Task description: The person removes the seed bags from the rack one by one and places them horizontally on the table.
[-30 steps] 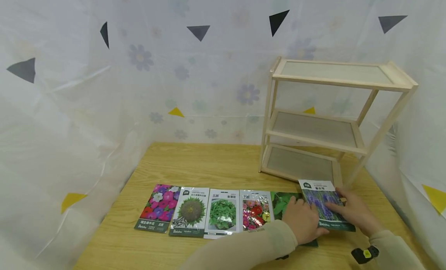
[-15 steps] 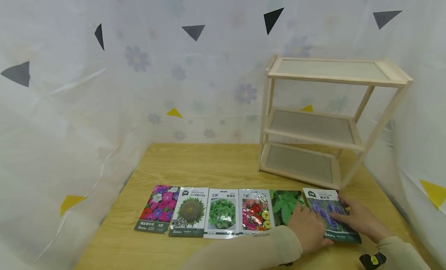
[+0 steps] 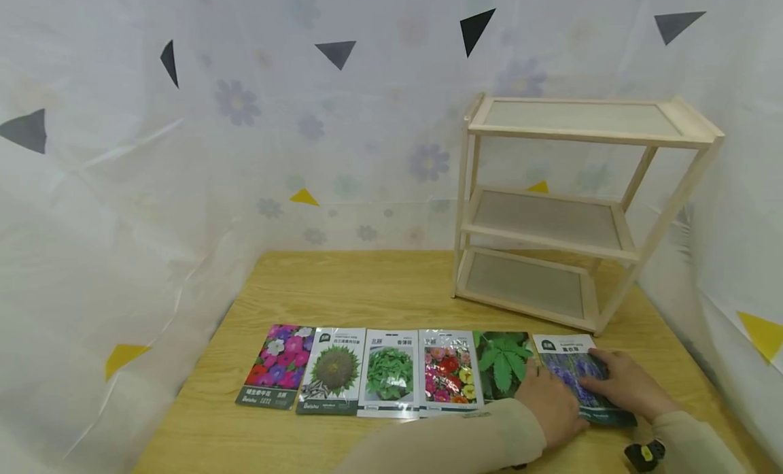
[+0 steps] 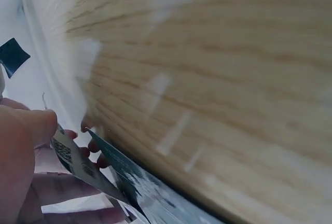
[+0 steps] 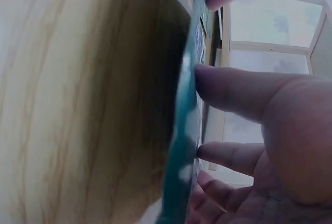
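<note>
A lavender seed packet [image 3: 575, 341] lies at the right end of a row of seed packets. My right hand [image 3: 630, 385] holds it by its right side, thumb on its front and fingers at the edge; in the right wrist view its teal lower edge [image 5: 179, 182] slants over the table. My left hand [image 3: 553, 409] covers the gap between it and the green-leaf seed packet [image 3: 503, 365]. In the left wrist view, a packet edge with a printed code [image 4: 78, 164] passes between my left thumb and fingers; which packet it belongs to I cannot tell.
Further left lie seed packets with mixed red and yellow flowers [image 3: 449, 372], mint [image 3: 391, 372], a sunflower [image 3: 335, 368] and petunias [image 3: 278, 365]. A three-tier wooden shelf [image 3: 550, 243] stands behind the right packets. White sheeting [image 3: 367, 120] surrounds the wooden table [image 3: 342, 283].
The lavender packet has moved right and down in the head view, from overlapping the green-leaf packet to beside it. Both hands have moved right with it.
</note>
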